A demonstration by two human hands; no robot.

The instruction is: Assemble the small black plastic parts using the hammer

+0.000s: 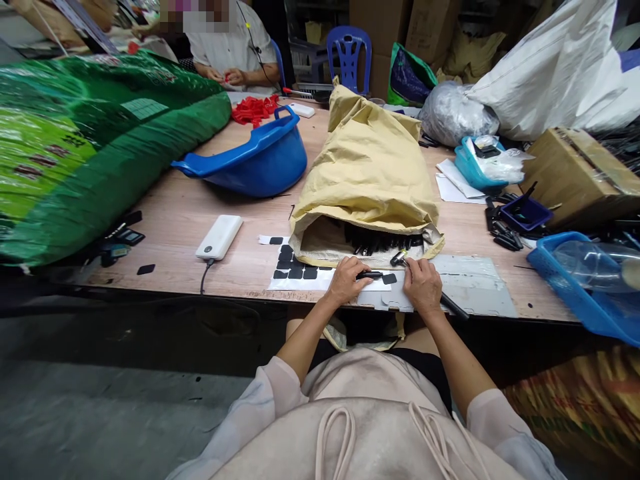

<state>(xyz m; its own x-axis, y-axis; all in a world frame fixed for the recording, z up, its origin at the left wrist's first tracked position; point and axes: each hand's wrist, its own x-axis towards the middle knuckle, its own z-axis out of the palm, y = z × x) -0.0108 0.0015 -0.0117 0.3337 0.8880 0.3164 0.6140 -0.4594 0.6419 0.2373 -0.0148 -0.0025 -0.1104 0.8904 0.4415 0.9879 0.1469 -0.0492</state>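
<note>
My left hand (346,281) rests at the table's front edge, fingers closed on a small black rod-like part (370,275). My right hand (423,285) lies beside it, pinching a small black and silver piece (399,258), with a black stick (454,307) jutting out under the wrist. Both hands rest on a white sheet (320,280) bearing black square pads (295,265); one pad (389,279) lies between the hands. Just beyond, a tan paper sack (367,173) lies open toward me with several black parts (380,240) inside.
A white power bank (219,237) with a cable lies to the left. Behind it sit a blue basin (255,160) and a big green sack (90,140). Blue trays (585,293), a cardboard box (575,170) and plastic bags crowd the right. Another person (230,53) handles red parts (255,109) across the table.
</note>
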